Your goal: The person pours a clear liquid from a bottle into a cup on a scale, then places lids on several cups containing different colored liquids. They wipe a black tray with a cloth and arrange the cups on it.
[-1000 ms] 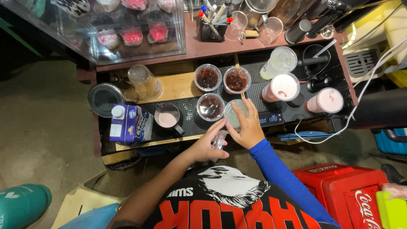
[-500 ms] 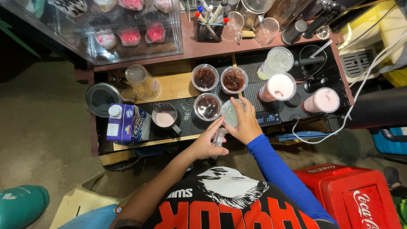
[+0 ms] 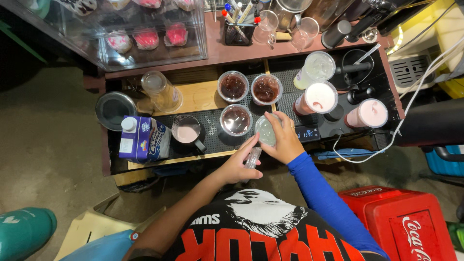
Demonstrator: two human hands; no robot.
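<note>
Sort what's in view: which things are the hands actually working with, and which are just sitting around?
In hand:
- right hand grips a clear round plastic lid
- left hand holds a stack of clear plastic lids
- nearest: clear plastic cup of dark red filling

Lying about:
- blue and white milk carton
- metal jug of pink liquid
- tall pink drinks
- black pen holder
- red plastic crate

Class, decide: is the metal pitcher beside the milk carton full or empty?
Partly full: the metal pitcher stands upright, and pale pink liquid shows inside its open top.
</note>
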